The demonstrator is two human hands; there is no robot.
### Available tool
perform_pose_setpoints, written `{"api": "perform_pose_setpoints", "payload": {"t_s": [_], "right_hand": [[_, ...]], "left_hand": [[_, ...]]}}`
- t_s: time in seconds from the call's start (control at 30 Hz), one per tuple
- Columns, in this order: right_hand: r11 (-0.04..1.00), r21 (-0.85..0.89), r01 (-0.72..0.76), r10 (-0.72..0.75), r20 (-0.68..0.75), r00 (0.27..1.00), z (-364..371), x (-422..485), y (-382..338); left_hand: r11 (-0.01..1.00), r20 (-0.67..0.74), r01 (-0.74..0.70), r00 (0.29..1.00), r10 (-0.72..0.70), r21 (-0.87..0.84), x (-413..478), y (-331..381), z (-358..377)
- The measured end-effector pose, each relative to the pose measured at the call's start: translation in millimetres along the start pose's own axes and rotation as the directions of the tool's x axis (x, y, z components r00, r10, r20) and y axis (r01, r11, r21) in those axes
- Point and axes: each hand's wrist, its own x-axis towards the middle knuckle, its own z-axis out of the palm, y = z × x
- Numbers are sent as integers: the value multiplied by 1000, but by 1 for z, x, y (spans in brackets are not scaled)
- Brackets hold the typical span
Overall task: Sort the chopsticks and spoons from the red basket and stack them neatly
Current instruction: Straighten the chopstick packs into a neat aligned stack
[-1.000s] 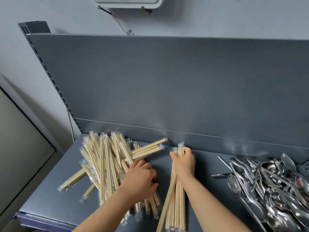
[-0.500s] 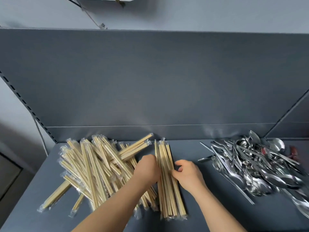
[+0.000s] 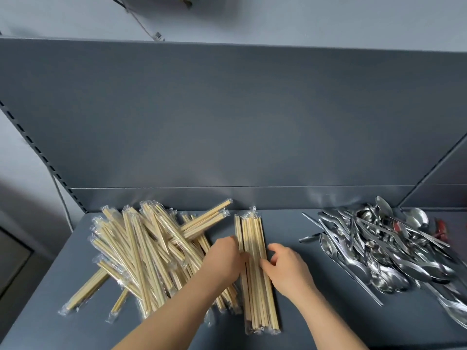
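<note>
**Clerk:** Item one, neat stack (image 3: 254,231) of wrapped chopsticks?

**Checker:** Lying flat on the grey shelf (image 3: 316,314), lengthwise toward the back panel (image 3: 227,122), ends nearly level. A second ago it was standing on end under the right hand; now it is resting down, so tapping appears finished and squaring is under way.

**Clerk:** Hands?

**Checker:** Left hand (image 3: 225,258) is pressing knuckles-up against the stack's left edge, having come over from the loose pile. Its fingers are tucked under, so I cannot tell whether it is gripping anything. Right hand (image 3: 288,271) is curling thumb and fingertips onto the right edge and holding the stack there.

**Clerk:** Item two, loose pile (image 3: 141,248)?

**Checker:** Wrapped chopsticks are crossing at many angles, just left of the stack and touching it near the front. Much sorting is remaining.

**Clerk:** Item three, spoons (image 3: 379,248)?

**Checker:** Metal spoons are lying jumbled well to the right, unstacked. Something red (image 3: 441,229) is showing behind them; I cannot tell if it is the basket.
</note>
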Motion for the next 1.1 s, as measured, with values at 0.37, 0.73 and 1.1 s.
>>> {"api": "perform_pose_setpoints", "payload": {"t_s": [0.37,0.73,1.1], "right_hand": [[828,-24,560,-556,94,826,15,43,-106],[810,-175,560,-512,253,821,47,57,-158],[927,-59,371,-343,275,898,63,41,-190]], "left_hand": [[852,-466,523,759,-455,20,-44,-115,-83],[879,-452,443,758,-471,-173,-48,-128,-83],[769,-282,535,723,-631,-349,-40,-150,-94]]}}
